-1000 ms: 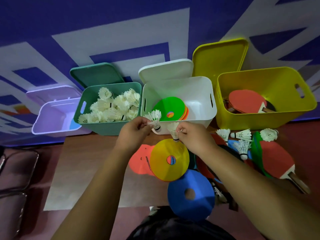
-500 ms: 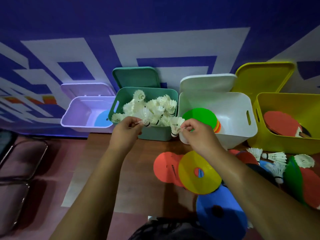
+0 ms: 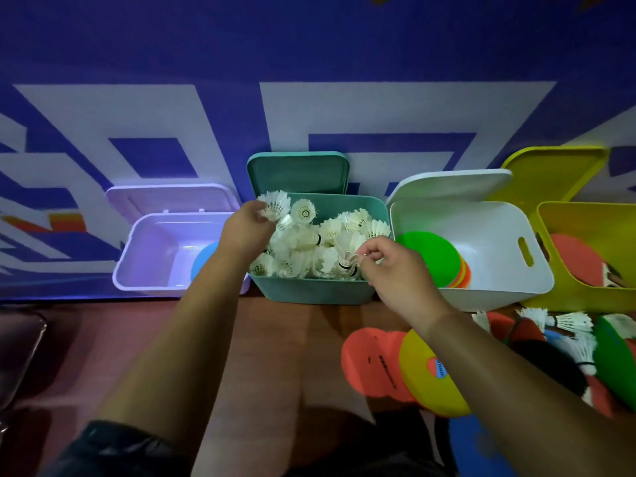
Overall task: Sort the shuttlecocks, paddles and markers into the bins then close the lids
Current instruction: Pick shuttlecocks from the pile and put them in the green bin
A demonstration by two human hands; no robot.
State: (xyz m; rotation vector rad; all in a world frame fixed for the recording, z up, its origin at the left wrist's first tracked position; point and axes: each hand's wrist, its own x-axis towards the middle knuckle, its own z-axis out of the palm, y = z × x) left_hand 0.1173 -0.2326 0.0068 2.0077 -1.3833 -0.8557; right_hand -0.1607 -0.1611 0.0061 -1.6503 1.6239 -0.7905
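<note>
Both hands have moved forward over the teal bin (image 3: pixel 309 290). Left hand (image 3: pixel 246 232) pinches a shuttlecock (image 3: pixel 275 205) above the pile; right hand (image 3: pixel 395 273) pinches a second shuttlecock (image 3: pixel 347 258) at the front. Outstanding: loose shuttlecocks (image 3: pixel 571 321), markers (image 3: pixel 430 373) on the table, all lids open.

A deep blue painted wall (image 3: pixel 309 46) fills the upper half of the frame, crossed by broad white angular block shapes (image 3: pixel 103 111). At the left edge, halfway down, short orange and red stripes (image 3: pixel 65 220) break the blue. A brown flat wooden tabletop (image 3: pixel 292 339) runs up to the wall at lower centre. Left of it lies a dull reddish floor (image 3: pixel 86 339), and a dark chair with a thin metal frame (image 3: pixel 20 356) stands at the lower left edge. The light is dim and bluish.
</note>
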